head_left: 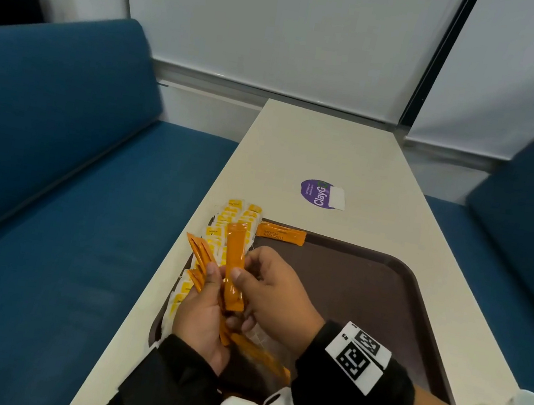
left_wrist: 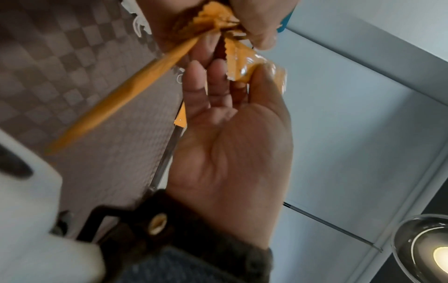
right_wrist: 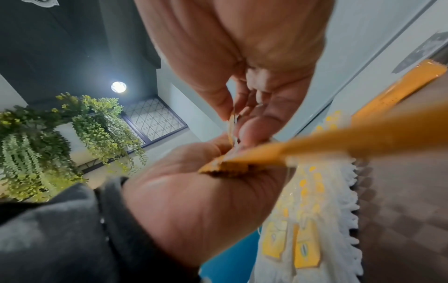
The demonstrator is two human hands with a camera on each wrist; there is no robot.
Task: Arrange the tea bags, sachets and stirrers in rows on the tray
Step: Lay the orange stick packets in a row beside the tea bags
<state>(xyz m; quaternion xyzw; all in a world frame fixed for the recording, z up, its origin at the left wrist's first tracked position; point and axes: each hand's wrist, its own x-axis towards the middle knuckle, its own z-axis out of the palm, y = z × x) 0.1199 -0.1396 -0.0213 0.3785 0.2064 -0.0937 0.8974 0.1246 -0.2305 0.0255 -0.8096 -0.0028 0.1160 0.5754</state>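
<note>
Right hand (head_left: 274,295) pinches one orange sachet (head_left: 236,267) upright at frame centre, its long axis vertical; left hand (head_left: 204,314) grips the spare bunch (head_left: 198,256) beside it. The tray (head_left: 367,286) lies open to the right, nearer the right hand.

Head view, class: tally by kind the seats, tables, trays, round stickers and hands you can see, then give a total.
Blue seats: 2
Cream table: 1
Brown tray: 1
Purple sticker: 1
Hands: 2, the left hand gripping several orange sachets, the right hand pinching one upright sachet
Total: 7
</note>
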